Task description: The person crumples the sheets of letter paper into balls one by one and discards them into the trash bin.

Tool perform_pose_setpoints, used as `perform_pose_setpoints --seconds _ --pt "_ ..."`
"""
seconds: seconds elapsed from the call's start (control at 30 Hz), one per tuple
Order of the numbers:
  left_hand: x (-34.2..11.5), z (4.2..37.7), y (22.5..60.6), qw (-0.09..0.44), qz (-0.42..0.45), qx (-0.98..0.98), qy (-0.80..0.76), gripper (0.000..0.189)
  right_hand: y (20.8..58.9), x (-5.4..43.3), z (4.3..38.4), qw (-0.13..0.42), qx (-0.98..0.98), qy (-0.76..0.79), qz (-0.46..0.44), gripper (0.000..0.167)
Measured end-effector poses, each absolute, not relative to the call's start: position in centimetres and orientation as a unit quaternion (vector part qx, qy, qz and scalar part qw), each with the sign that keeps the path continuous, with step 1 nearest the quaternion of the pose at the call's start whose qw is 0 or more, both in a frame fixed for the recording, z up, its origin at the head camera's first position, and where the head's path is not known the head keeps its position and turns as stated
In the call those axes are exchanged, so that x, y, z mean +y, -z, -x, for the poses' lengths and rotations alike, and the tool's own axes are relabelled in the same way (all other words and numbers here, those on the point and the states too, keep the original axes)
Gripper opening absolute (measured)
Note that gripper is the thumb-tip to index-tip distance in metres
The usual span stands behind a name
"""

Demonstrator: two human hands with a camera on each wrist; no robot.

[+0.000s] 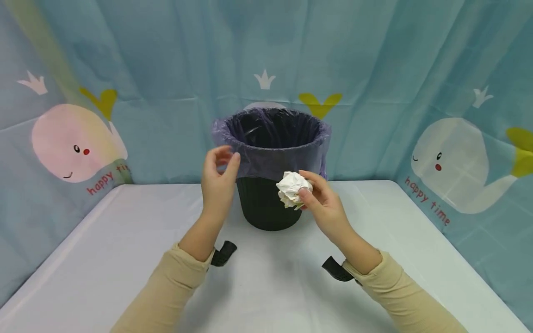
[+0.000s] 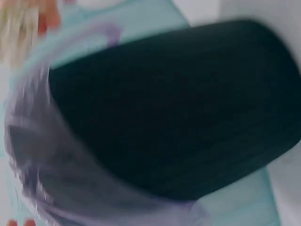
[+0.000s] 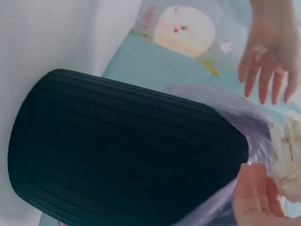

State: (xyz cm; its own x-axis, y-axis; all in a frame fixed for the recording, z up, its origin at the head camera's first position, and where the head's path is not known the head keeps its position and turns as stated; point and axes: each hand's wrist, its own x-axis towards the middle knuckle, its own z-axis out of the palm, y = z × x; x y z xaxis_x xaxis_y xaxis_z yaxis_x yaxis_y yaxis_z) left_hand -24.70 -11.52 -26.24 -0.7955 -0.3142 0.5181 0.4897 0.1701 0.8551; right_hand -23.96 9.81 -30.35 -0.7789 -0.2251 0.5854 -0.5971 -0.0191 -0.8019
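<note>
A crumpled white paper ball (image 1: 293, 188) is pinched between the thumb and fingers of my right hand (image 1: 326, 208), in front of the trash bin. In the right wrist view the paper ball (image 3: 287, 155) shows at the right edge, held by the right hand (image 3: 256, 195). My left hand (image 1: 219, 180) is raised at the bin's left side, fingers loosely bent and holding nothing. The dark trash bin (image 1: 268, 208) stands upright, with a purple bag (image 1: 266, 159) folded over its rim. Whether the left fingertips touch the bag cannot be told.
A white table (image 1: 145, 240) lies beneath the bin. Behind and at both sides hangs a blue curtain (image 1: 166, 60) with whale prints, close behind the bin. Black straps (image 1: 225, 253) show at both wrists.
</note>
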Motion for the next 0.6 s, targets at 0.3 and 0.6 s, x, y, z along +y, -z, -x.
perform_pose_setpoints --seconds 0.3,0.6 --pt "-13.4 29.9 22.6 0.228 0.026 -0.723 0.652 0.063 28.3 11.6 24.5 0.166 -0.633 -0.684 -0.322 0.045" --pt "-12.7 31.6 24.0 0.22 0.021 -0.685 0.694 0.061 23.6 12.3 25.5 0.182 -0.614 -0.708 -0.297 0.04"
